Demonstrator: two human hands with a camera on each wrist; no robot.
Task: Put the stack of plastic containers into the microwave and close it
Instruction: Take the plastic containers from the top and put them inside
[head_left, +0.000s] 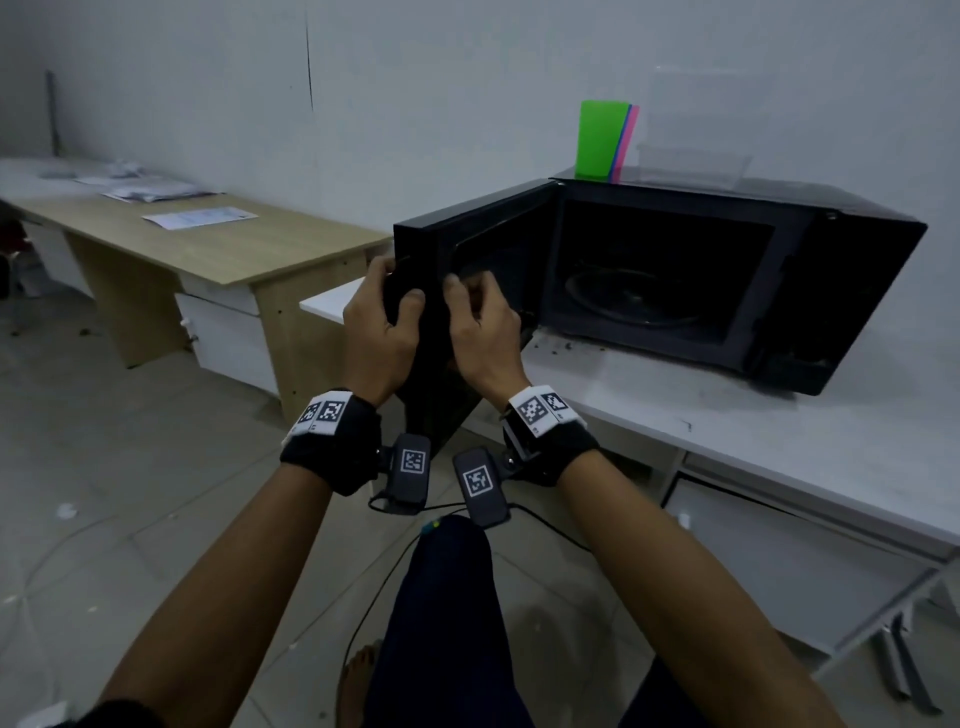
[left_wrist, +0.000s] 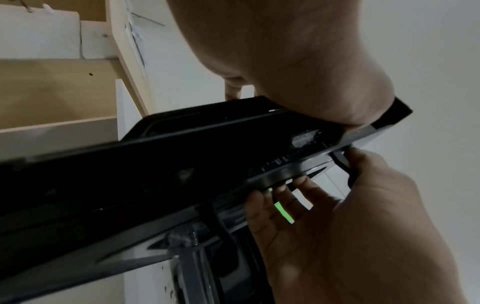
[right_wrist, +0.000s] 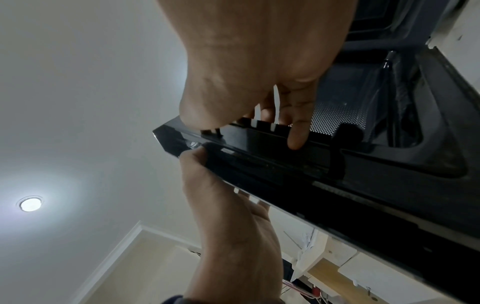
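Observation:
The black microwave (head_left: 779, 291) stands on a white table (head_left: 779, 431) with its door (head_left: 467, 244) swung open to the left. Its dark cavity holds only the glass turntable (head_left: 639, 301). The clear plastic containers (head_left: 693, 163) sit on top of the microwave, near the wall. My left hand (head_left: 395, 299) grips the door's free edge from the outer side, fingers curled round it. My right hand (head_left: 470, 296) holds the same edge from the inner side. Both wrist views show the door's edge (left_wrist: 182, 174) (right_wrist: 337, 174) between my left hand (left_wrist: 285, 61) (right_wrist: 226, 205) and right hand (left_wrist: 324, 205) (right_wrist: 259, 61).
Green, blue and pink boards (head_left: 605, 140) lean against the wall on top of the microwave. A wooden desk (head_left: 208, 244) with papers stands to the left, a tiled floor (head_left: 130, 441) below. Dark crumbs lie on the table in front of the microwave.

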